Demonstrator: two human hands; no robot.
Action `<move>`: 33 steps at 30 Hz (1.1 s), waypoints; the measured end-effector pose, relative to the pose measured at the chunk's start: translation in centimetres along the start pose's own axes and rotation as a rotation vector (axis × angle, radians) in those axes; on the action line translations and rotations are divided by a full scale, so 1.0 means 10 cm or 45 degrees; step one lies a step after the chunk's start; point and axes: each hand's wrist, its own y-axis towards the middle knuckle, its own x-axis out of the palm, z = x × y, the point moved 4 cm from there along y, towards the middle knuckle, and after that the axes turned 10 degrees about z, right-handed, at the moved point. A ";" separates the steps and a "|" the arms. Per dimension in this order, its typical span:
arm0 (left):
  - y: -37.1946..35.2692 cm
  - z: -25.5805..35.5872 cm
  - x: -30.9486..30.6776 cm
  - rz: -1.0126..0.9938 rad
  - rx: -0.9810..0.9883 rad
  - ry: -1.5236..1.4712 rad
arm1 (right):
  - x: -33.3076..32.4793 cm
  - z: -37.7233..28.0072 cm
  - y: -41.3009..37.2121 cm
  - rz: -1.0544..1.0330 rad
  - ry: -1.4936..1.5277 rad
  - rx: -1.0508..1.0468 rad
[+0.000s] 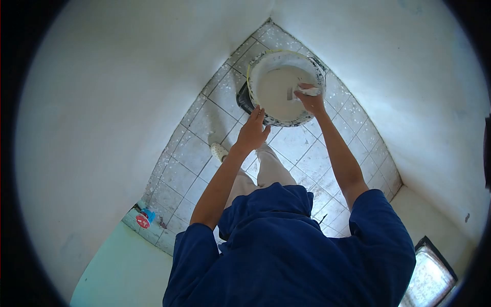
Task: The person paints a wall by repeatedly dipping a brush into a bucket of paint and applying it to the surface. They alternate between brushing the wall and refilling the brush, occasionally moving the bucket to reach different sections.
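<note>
A large round bucket [286, 124] stands on the tiled floor, its rim smeared with dark and white splashes. Whitish, paint-like liquid [276, 89] fills part of it. Over the right side of the bucket, my right hand [312, 102] is closed around a white-smeared tool that looks like a paintbrush [309, 91]. Its short, flat grey end points left, at or just above the liquid. My left hand [251, 132] is at the near-left rim, fingers stretched out and thumb apart; the fingertips seem to touch the rim.
Behind the bucket's left side sits a black tray-like object [244, 100]. White walls [117, 92] meet in a corner beyond the bucket. A red-and-blue item [144, 219] lies at lower left. My light clog [219, 151] is on paint-spotted tiles [197, 148].
</note>
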 end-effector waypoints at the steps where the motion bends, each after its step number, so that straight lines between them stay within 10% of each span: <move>1: -0.02 -0.01 0.07 -0.020 -0.002 0.024 | 0.07 -0.02 0.01 -0.025 0.010 -0.056; 11: -0.05 -0.41 0.63 0.209 -0.023 -0.096 | 0.92 0.51 0.11 -0.316 -0.051 -0.346; 13: -0.04 -0.22 0.45 0.189 -0.024 -0.088 | 1.09 0.88 0.08 -0.458 0.103 -0.047; 15: -0.05 -0.22 0.43 0.090 -0.038 0.020 | 1.22 1.22 0.11 -0.470 -0.180 -0.540; 17: -0.03 -0.29 0.41 0.051 -0.049 -0.036 | 0.99 0.84 0.08 -0.670 0.058 0.453; 19: -0.06 -0.23 0.21 0.038 -0.055 -0.138 | 0.70 0.62 -0.01 -0.429 0.436 0.644; 33: -0.96 -0.23 -1.58 0.495 -0.320 -0.290 | -0.37 -0.23 -0.28 0.264 1.601 0.771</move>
